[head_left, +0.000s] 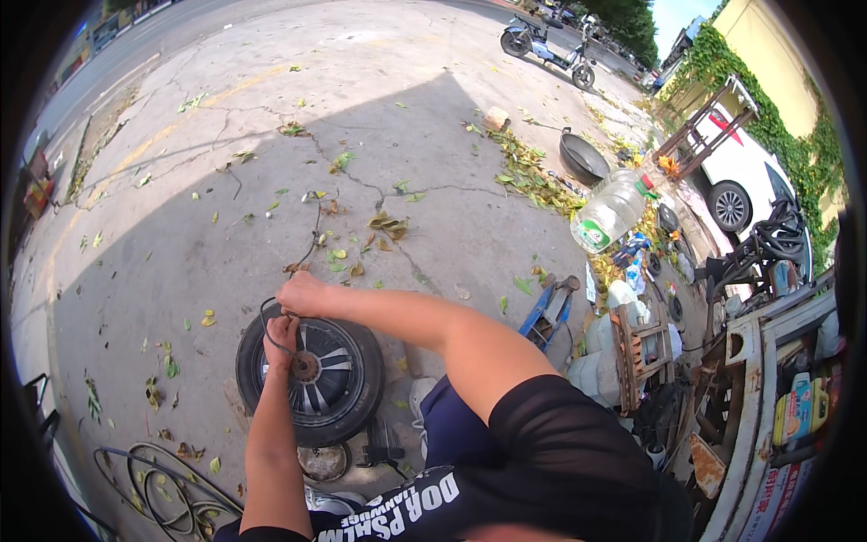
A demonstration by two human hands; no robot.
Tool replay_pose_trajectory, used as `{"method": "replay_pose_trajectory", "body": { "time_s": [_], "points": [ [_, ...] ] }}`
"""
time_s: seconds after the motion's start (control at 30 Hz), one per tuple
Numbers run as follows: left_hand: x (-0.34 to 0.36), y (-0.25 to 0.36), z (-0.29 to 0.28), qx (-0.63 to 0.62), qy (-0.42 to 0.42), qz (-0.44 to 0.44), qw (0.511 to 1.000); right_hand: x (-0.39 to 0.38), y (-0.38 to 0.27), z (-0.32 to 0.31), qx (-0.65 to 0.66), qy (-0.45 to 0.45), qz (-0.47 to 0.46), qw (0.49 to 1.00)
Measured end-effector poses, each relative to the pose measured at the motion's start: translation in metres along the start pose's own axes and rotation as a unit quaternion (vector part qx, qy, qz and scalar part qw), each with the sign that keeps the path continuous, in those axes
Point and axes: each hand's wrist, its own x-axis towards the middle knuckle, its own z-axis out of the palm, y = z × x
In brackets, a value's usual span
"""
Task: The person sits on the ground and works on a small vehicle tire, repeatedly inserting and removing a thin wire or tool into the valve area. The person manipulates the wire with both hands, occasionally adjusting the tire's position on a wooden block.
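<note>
A wheel (361, 361) with a black tyre and a spoked silver-and-black hub lies flat on the concrete before me. A thin black cable (264, 313) loops about my hands near the wheel's far left rim, and a stretch of it runs away over the ground beyond. My left hand (279, 341) is closed on the cable above the spokes. Just beyond it, my right hand (304, 294) is closed on the cable too, its arm reaching across from the right. The fingertips of both hands are partly hidden. Under the wheel's near edge sits a round object (325, 462).
A blue floor jack (548, 312) stands to the right, near a large clear plastic bottle (607, 217) and a dark metal pan (583, 156). Clutter and a metal frame (742, 388) line the right side. A coiled hose (149, 488) lies at lower left. Farther off stand an electric scooter (551, 50) and a white car (736, 167).
</note>
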Motion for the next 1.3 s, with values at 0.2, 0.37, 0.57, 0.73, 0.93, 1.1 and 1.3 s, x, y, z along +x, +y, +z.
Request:
{"method": "replay_pose_trajectory", "body": {
  "time_s": [0.2, 0.37, 0.57, 0.73, 0.93, 1.1, 1.3],
  "points": [
    [0.000, 0.007, 0.004, -0.015, -0.007, 0.021, 1.000, -0.011, -0.018, 0.002, 0.021, -0.058, 0.143, 0.988],
    [0.003, -0.010, 0.014, -0.009, 0.018, 0.003, 1.000, -0.007, -0.031, 0.009, 0.100, -0.018, 0.248, 0.963],
    [0.005, -0.012, 0.013, -0.022, 0.000, 0.025, 0.999, 0.001, -0.020, -0.006, 0.004, -0.082, 0.053, 0.995],
    [0.006, -0.011, 0.013, -0.025, 0.003, 0.038, 0.999, 0.003, -0.022, -0.010, -0.050, -0.082, -0.022, 0.995],
    [-0.001, 0.008, -0.005, -0.005, -0.011, 0.025, 1.000, 0.007, -0.030, -0.007, 0.009, -0.091, 0.121, 0.988],
    [0.002, 0.024, 0.004, -0.029, -0.013, 0.040, 0.999, -0.005, 0.013, 0.028, 0.162, -0.041, 0.365, 0.916],
    [0.004, 0.009, 0.004, 0.004, -0.002, 0.025, 1.000, -0.011, -0.010, -0.007, 0.055, -0.008, 0.196, 0.979]
  ]
}}
